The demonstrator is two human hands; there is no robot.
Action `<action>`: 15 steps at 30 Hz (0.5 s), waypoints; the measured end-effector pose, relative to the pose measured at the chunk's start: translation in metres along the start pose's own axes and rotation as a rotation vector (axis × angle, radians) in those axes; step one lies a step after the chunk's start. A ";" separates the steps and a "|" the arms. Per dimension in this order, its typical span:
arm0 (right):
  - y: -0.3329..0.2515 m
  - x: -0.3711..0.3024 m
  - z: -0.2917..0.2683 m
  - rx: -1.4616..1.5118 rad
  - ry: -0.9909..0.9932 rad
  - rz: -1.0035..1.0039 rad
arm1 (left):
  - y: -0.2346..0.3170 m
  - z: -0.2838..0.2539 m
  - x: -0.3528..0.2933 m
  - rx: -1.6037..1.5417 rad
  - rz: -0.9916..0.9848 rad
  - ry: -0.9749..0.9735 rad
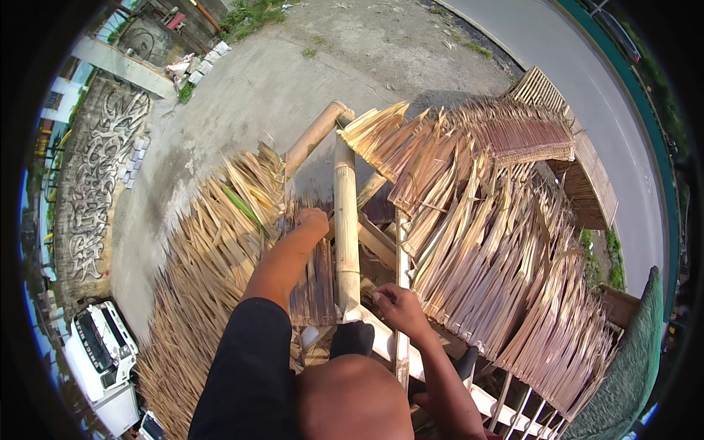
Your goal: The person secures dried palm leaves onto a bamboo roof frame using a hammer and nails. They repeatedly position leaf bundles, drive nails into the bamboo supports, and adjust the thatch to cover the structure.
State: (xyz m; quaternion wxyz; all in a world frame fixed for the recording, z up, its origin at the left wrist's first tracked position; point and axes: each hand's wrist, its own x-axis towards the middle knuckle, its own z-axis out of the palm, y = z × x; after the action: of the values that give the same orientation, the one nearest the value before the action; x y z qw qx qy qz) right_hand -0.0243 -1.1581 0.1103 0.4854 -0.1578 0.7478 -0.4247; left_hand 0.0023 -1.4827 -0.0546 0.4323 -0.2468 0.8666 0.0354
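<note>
High on a thatched roof frame, an upright-looking bamboo pole point(346, 220) runs between my two hands. My left hand point(314, 221) is closed in a fist left of the pole, over the inner edge of a brown palm-leaf thatch panel point(312, 282). Whatever those fingers hold is hidden. On the other side, my right hand point(400, 308) has thumb and fingers curled together beside a narrow bamboo slat point(402, 271). Anything pinched there is too small to make out. Dry thatch point(213, 279) spreads to the left, with one green leaf strip point(246, 209) on it.
Layered thatch point(499, 279) covers the right slope. A thicker bamboo piece point(315, 138) juts out at the far end. Below lie concrete ground point(242, 95), a road point(587, 88) and a white truck point(103, 352). Green netting point(631, 367) hangs at the lower right.
</note>
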 end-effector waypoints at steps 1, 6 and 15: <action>0.003 -0.001 0.000 0.005 -0.006 -0.012 | 0.001 -0.011 -0.015 -0.014 0.039 0.056; 0.020 -0.014 -0.015 0.070 -0.018 0.013 | -0.006 -0.110 -0.119 0.219 0.079 0.013; -0.024 0.004 -0.009 0.537 -0.085 0.096 | -0.073 -0.281 -0.261 -0.429 -0.039 0.151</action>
State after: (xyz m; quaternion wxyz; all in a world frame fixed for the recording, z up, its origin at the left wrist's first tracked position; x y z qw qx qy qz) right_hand -0.0379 -1.1703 0.1285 0.5602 -0.0054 0.5940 -0.5773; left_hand -0.0380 -1.5202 0.3317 0.3044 -0.3516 0.8642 0.1919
